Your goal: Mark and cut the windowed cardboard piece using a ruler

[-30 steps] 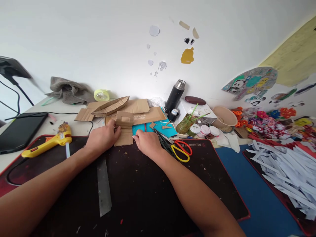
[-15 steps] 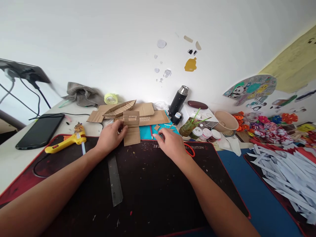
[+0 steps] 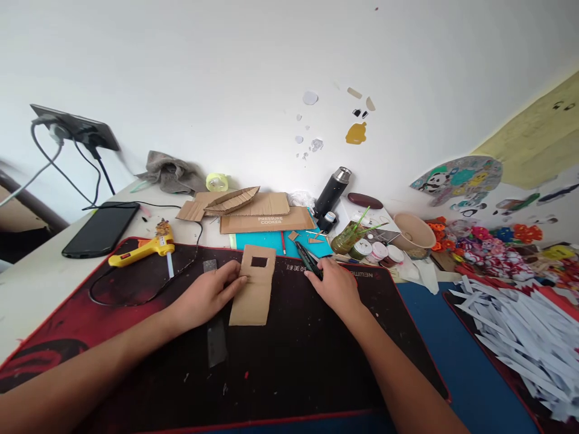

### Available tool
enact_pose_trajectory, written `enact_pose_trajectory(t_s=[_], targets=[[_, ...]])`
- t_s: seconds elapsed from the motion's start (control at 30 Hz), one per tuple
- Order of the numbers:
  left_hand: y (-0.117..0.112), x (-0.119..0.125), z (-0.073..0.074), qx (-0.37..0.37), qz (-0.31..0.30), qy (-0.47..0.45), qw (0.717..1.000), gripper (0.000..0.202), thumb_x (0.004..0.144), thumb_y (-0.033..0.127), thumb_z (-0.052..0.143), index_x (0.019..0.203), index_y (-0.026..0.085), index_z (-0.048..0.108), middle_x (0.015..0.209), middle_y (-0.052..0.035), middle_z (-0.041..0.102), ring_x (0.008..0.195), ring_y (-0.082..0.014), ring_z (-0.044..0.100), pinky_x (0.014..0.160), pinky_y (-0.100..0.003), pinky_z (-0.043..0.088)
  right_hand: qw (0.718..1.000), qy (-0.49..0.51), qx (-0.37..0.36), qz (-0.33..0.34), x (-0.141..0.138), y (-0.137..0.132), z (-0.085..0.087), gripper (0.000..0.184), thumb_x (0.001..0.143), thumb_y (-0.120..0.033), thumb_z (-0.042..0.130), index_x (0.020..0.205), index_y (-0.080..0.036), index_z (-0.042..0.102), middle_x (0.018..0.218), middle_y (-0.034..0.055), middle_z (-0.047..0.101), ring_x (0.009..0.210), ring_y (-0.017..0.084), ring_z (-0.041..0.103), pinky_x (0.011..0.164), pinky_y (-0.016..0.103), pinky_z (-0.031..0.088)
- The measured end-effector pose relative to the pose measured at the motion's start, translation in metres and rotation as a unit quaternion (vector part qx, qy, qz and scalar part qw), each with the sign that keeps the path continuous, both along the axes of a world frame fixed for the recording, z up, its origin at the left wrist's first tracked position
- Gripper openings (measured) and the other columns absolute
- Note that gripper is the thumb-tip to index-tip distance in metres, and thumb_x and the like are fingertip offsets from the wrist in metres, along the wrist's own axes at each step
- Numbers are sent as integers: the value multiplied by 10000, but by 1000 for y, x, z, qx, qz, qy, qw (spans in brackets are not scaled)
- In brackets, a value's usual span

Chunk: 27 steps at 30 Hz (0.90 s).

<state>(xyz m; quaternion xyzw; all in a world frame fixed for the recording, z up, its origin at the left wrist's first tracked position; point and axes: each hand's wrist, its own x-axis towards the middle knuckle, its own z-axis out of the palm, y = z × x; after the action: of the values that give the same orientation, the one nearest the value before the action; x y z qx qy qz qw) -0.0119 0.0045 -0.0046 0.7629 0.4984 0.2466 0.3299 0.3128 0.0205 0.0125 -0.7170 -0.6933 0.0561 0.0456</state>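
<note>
A tall piece of cardboard (image 3: 251, 298) with a rectangular hole near its top sits over the black mat. My left hand (image 3: 208, 295) pinches its left edge between thumb and fingers. In my right hand (image 3: 338, 283), to the right of the cardboard, is a dark green utility knife (image 3: 308, 260), gripped near its lower end and pointing away to the upper left. A grey ruler (image 3: 216, 343) lies on the mat, partly covered by my left hand.
At left are a yellow glue gun (image 3: 145, 248) with its cord and a black phone (image 3: 102, 229). Behind lie cardboard pieces (image 3: 266, 220), a blue sheet (image 3: 235, 240), a thermos (image 3: 332, 191) and paint jars (image 3: 377, 252). Paper strips (image 3: 506, 337) are piled at right.
My left hand has brought the cardboard down and nearer, away from the pile behind. My right hand, which showed no knife before, now holds one. The view has shifted slightly.
</note>
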Motion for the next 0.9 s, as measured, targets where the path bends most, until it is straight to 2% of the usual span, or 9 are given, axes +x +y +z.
enact_pose_trajectory(t_s=[0.1,0.2,0.37,0.47,0.57,0.7,0.77,0.83,0.9], targets=[[5,-17,0,-3,4,22,1000,421,1010,673,422,851,284,442,709,26,590,647,-215,624,637,-327,413,999,33,10,-10,0,1,-2,206,1012,-402,737,988,-212,661,1030,104,755,890,287,727,678,337,337],[10,-36,5,-14,12,45,999,443,985,697,428,848,280,485,753,-2,661,694,-239,672,649,-338,429,995,93,24,-16,4,-4,-4,246,962,-423,735,879,-242,591,926,58,718,813,258,673,667,333,313],[15,-40,12,-39,16,69,997,456,954,708,484,879,273,601,810,-22,739,734,-251,701,646,-339,447,971,239,24,-19,9,-18,-4,352,935,-568,646,794,-264,539,777,18,642,738,237,607,685,341,383],[22,-25,14,-39,19,64,997,444,977,677,467,903,269,627,838,-16,754,745,-239,698,656,-336,458,942,334,0,-17,4,-22,-2,391,907,-631,644,811,-267,537,721,-11,596,669,217,612,652,337,431],[35,-8,12,-27,30,59,997,431,985,652,465,967,263,649,868,-21,771,771,-242,707,694,-341,480,902,429,-42,-6,-8,-24,-2,401,888,-632,666,867,-266,505,749,-29,626,589,182,642,602,317,473],[48,2,2,-1,62,81,995,391,989,602,484,980,251,656,848,-47,757,768,-269,703,672,-357,463,848,524,-84,-3,-26,-27,-2,381,900,-586,692,953,-265,493,771,-45,664,515,150,635,490,267,438],[50,0,-2,12,72,94,993,394,994,592,505,1053,242,675,833,-50,739,753,-279,698,672,-366,471,825,556,-101,-1,-34,-28,-3,366,921,-572,686,980,-258,507,741,-53,668,487,137,616,468,251,419],[48,-7,-3,30,69,95,993,459,995,617,535,1208,236,678,896,-60,747,815,-292,716,739,-386,525,807,578,-121,1,-39,-29,-4,360,923,-554,699,1011,-243,541,715,-52,678,471,130,607,462,243,415],[44,-16,0,53,48,84,994,555,977,668,582,1326,244,664,1122,-100,770,1042,-323,733,925,-437,571,797,589,-137,3,-41,-29,-7,372,909,-537,731,1047,-229,573,711,-48,692,469,128,607,460,240,421]])
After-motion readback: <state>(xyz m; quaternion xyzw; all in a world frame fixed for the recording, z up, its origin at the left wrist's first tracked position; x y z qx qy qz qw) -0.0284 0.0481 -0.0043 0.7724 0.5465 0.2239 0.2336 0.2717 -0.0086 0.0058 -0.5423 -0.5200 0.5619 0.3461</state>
